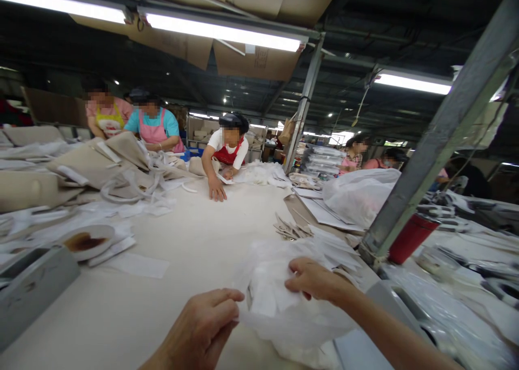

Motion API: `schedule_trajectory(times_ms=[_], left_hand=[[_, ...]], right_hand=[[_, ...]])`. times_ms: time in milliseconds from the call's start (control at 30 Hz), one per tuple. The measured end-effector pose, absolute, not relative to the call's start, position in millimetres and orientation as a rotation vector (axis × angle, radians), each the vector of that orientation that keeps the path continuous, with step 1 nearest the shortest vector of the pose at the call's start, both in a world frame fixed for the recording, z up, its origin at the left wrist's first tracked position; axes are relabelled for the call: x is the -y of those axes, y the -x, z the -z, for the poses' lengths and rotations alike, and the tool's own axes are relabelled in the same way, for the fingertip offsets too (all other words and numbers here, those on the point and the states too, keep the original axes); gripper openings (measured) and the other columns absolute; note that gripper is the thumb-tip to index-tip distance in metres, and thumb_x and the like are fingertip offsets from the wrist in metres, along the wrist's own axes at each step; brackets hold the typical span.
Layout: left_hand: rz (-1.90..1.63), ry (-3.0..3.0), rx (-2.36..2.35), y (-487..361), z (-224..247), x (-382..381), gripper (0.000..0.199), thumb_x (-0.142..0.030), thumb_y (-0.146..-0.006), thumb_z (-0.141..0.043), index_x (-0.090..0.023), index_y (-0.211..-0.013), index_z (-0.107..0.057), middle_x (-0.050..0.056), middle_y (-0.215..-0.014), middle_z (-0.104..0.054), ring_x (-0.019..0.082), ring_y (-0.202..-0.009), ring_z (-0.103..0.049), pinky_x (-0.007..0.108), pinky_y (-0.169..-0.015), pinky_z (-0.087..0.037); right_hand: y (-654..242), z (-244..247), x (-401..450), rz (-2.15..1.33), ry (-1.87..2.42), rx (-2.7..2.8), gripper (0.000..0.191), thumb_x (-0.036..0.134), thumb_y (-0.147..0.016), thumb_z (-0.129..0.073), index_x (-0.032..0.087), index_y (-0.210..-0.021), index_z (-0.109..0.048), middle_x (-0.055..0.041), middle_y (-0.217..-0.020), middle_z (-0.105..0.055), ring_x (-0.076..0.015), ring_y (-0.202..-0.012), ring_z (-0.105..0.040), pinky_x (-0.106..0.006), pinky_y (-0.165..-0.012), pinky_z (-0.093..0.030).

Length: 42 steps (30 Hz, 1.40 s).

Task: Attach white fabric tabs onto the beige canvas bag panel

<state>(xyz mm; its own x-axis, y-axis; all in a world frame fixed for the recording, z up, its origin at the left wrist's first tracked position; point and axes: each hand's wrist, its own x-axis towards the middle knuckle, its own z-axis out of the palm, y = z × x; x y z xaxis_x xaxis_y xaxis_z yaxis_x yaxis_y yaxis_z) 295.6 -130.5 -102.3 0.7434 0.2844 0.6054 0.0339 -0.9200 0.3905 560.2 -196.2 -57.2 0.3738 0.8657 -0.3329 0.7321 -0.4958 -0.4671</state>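
A thin, translucent plastic bag lies on the pale tabletop in front of me, with white sheet-like pieces showing in or under it. At its left edge is my left hand, fingers curled and closed on the bag's edge. My right hand reaches over the bag from the right. Its fingers bend down onto the white material, and whatever they pinch is hidden. Just beyond the bag lies a small heap of beige strips.
A grey box-like device and a dish of brown liquid are at left. Beige bags pile behind them. A metal post and red cup stand right. Across the table a co-worker in a red apron leans forward.
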Motion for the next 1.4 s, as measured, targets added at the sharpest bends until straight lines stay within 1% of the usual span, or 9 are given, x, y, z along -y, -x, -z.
schedule_trajectory(times_ms=[133, 333, 500, 767, 833, 967, 1100, 1233, 1400], left_hand=[[-0.998, -2.574, -0.241, -295.6, 102.3, 129.8, 0.015, -0.013, -0.089, -0.043, -0.022, -0.081, -0.051, 0.004, -0.101, -0.070, 0.013, -0.095, -0.067, 0.019, -0.079, -0.049], [-0.971, -2.530, -0.233, -297.0, 105.1, 128.1, 0.016, -0.016, -0.091, -0.041, -0.022, -0.081, -0.051, 0.003, -0.093, -0.068, 0.012, -0.082, -0.064, 0.019, -0.072, -0.047], [-0.936, -2.320, -0.249, -298.5, 100.7, 136.0, 0.019, -0.025, -0.093, -0.042, -0.020, -0.080, -0.055, 0.005, -0.087, -0.067, 0.013, -0.080, -0.062, 0.020, -0.073, -0.046], [-0.570, -1.604, -0.776, -286.1, 107.4, 102.0, 0.028, -0.047, -0.079, -0.049, -0.020, -0.082, -0.050, -0.006, -0.048, -0.053, 0.009, -0.033, -0.040, 0.018, -0.034, -0.026], [-0.528, -1.677, -0.907, -279.7, 114.6, 87.5, 0.025, -0.041, -0.076, -0.050, -0.019, -0.086, -0.051, -0.004, -0.051, -0.056, 0.011, -0.037, -0.046, 0.020, -0.039, -0.033], [-0.841, -2.015, -1.073, -268.4, 115.8, 78.2, 0.022, -0.034, -0.074, -0.052, -0.016, -0.084, -0.061, 0.009, -0.091, -0.069, 0.020, -0.085, -0.062, 0.033, -0.079, -0.048], [-0.686, -1.717, -1.046, -256.0, 106.9, 92.2, 0.056, -0.059, -0.083, -0.033, -0.013, -0.072, -0.063, 0.009, -0.074, -0.066, 0.018, -0.069, -0.060, 0.030, -0.062, -0.046], [-0.322, -1.321, -0.836, -247.1, 114.9, 115.4, 0.078, -0.082, -0.068, -0.035, -0.010, -0.071, -0.064, 0.008, -0.066, -0.064, 0.015, -0.057, -0.056, 0.026, -0.051, -0.041], [-0.514, -1.353, -0.751, -265.7, 133.5, 132.2, 0.038, -0.051, -0.063, -0.066, -0.014, -0.069, -0.059, -0.002, -0.062, -0.055, 0.010, -0.055, -0.046, 0.023, -0.051, -0.033]], right_hand=[[-575.9, 43.9, 213.0, -0.963, 2.298, 1.361, 0.016, 0.021, -0.075, -0.049, 0.020, -0.060, -0.046, 0.0067, -0.040, -0.046, -0.0060, -0.033, -0.030, -0.021, -0.037, -0.018], [-588.2, 43.3, 234.9, -1.134, 2.080, 1.159, 0.012, 0.025, -0.066, -0.057, 0.019, -0.063, -0.046, 0.0094, -0.040, -0.039, -0.0048, -0.037, -0.033, -0.016, -0.035, -0.016], [-586.6, 36.5, 249.7, -1.310, 1.808, 0.904, 0.030, 0.037, -0.060, -0.073, 0.017, -0.071, -0.052, 0.0101, -0.049, -0.044, -0.0009, -0.035, -0.031, -0.015, -0.033, -0.015], [-515.9, 33.3, 268.8, -1.546, 1.307, 1.000, 0.044, 0.052, -0.064, -0.077, 0.015, -0.084, -0.061, 0.0080, -0.050, -0.046, 0.0003, -0.034, -0.028, -0.014, -0.035, -0.019], [-484.7, 42.6, 267.2, -1.612, 1.334, 1.013, 0.043, 0.051, -0.063, -0.077, 0.016, -0.083, -0.062, 0.0071, -0.057, -0.046, 0.0003, -0.037, -0.030, -0.014, -0.036, -0.021], [-438.7, 77.7, 255.3, -1.594, 1.444, 1.162, 0.035, 0.049, -0.068, -0.070, 0.017, -0.078, -0.058, 0.0076, -0.059, -0.040, -0.0019, -0.044, -0.029, -0.014, -0.039, -0.022], [-430.2, 113.3, 241.3, -1.411, 1.534, 1.246, 0.037, 0.054, -0.072, -0.059, 0.018, -0.076, -0.052, 0.0070, -0.059, -0.039, -0.0048, -0.046, -0.031, -0.017, -0.041, -0.024], [-433.9, 130.7, 233.4, -1.313, 1.548, 1.287, 0.033, 0.052, -0.075, -0.056, 0.020, -0.074, -0.047, 0.0068, -0.061, -0.038, -0.0068, -0.050, -0.033, -0.018, -0.043, -0.027], [-429.6, 140.1, 225.7, -1.245, 1.601, 1.392, 0.028, 0.047, -0.078, -0.049, 0.020, -0.073, -0.045, 0.0060, -0.060, -0.040, -0.0089, -0.049, -0.037, -0.022, -0.045, -0.031]])
